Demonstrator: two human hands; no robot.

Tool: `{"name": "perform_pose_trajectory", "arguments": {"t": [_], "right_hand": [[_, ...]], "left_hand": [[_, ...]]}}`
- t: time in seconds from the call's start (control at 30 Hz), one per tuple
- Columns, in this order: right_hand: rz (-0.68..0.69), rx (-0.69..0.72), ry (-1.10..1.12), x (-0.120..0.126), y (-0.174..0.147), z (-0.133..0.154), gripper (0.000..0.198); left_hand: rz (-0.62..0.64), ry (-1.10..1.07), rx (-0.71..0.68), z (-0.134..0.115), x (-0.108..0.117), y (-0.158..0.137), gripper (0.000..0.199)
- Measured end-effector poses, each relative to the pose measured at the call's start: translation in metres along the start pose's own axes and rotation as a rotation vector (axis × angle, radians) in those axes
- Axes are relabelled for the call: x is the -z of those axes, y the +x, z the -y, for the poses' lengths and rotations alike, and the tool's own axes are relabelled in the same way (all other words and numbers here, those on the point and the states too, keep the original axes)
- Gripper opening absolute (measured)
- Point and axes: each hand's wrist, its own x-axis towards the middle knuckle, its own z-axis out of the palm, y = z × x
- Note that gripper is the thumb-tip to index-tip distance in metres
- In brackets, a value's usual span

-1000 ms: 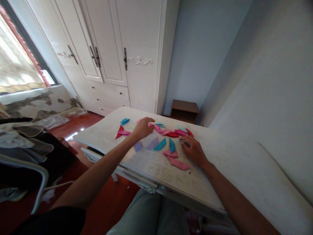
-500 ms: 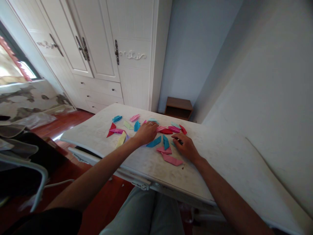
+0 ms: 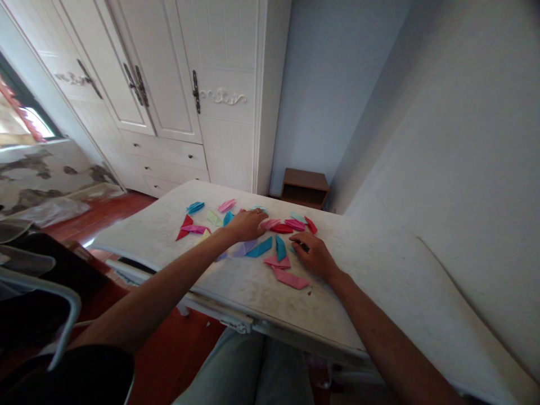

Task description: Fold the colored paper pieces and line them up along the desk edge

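Folded paper pieces in several colours lie scattered over the white table (image 3: 333, 304). My left hand (image 3: 248, 225) rests palm down among them, fingers stretched out beside a light pink folded paper piece (image 3: 270, 224). A pale teal piece (image 3: 259, 208) shows just beyond its knuckles, and a lavender piece (image 3: 244, 248) lies below its wrist. My right hand (image 3: 314, 254) stays low over the table with curved fingers, thumb apart. A sliver of pale green paper shows at its fingertips, mostly hidden. Left of it are a blue piece (image 3: 280, 248) and a pink piece (image 3: 291, 279).
Red (image 3: 282, 228) and magenta (image 3: 295, 224) folded pieces lie beyond my hands. A blue piece (image 3: 195, 207) is at the far left. Behind the table stand a white wardrobe (image 3: 228, 135) and a small brown cabinet (image 3: 304, 179). A wall (image 3: 455, 185) rises at the right.
The view has shifted slightly. My left hand and forearm have moved a little away from me, baring more of the lavender piece and covering more of the yellow one. My right hand keeps its place.
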Motion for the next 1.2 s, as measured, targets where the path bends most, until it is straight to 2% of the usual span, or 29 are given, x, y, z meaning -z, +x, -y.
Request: {"name": "perform_pose_trajectory", "arguments": {"t": [0.13,0.3,0.57,0.73,0.93,1.03,1.1,1.2], "right_hand": [[0.004,0.011,-0.008,0.000,0.000,0.002,0.019],[0.013,0.005,-0.010,0.001,-0.001,0.002,0.019],[0.014,0.015,0.005,0.002,0.000,0.003,0.019],[0.013,0.006,0.009,0.001,0.000,0.002,0.020],[-0.111,-0.040,0.027,0.006,0.002,0.000,0.022],[-0.218,-0.118,0.023,0.013,0.004,0.002,0.023],[-0.287,-0.187,0.020,0.018,0.005,0.002,0.024],[-0.354,-0.299,0.005,0.030,0.005,0.002,0.027]], "left_hand": [[0.021,0.002,-0.018,-0.001,0.000,-0.002,0.033],[-0.034,0.089,-0.024,-0.012,-0.002,0.006,0.028],[-0.146,0.140,0.127,-0.015,-0.014,0.021,0.025],[-0.206,0.110,0.177,-0.025,-0.008,0.018,0.025],[-0.443,-0.149,0.098,-0.056,0.002,-0.018,0.024],[-0.409,-0.353,0.047,-0.067,-0.004,-0.050,0.018],[-0.331,-0.466,0.036,-0.069,-0.010,-0.071,0.014],[-0.243,-0.550,0.008,-0.066,-0.016,-0.093,0.030]]}}
